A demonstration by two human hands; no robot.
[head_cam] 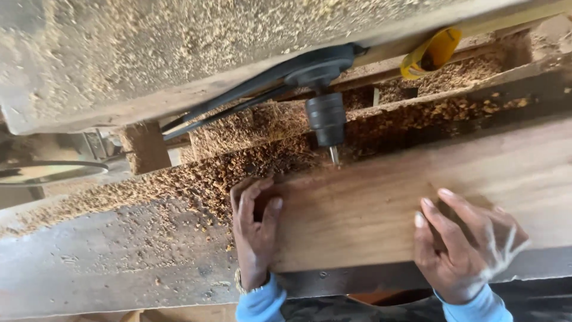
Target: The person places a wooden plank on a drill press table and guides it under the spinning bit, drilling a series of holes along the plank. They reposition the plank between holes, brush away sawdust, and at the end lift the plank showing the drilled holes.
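A wide brown wooden board [381,203] lies flat on a dusty machine table [107,256]. My left hand [255,229] grips the board's left end, fingers curled over its edge. My right hand [462,241] rests on the board's near right part, fingers bent over a dark patch on the wood; whether it holds anything small there is unclear. A black drill chuck [326,119] with a short metal bit [334,155] points at the board's far edge, just touching or nearly touching it. Both sleeves are light blue.
Heaps of brown wood chips [208,173] lie along the far side of the board. A black belt and pulley [250,92] run to the chuck. A yellow tape roll [430,53] sits at the back right. A sawdust-covered slab [149,48] overhangs the top.
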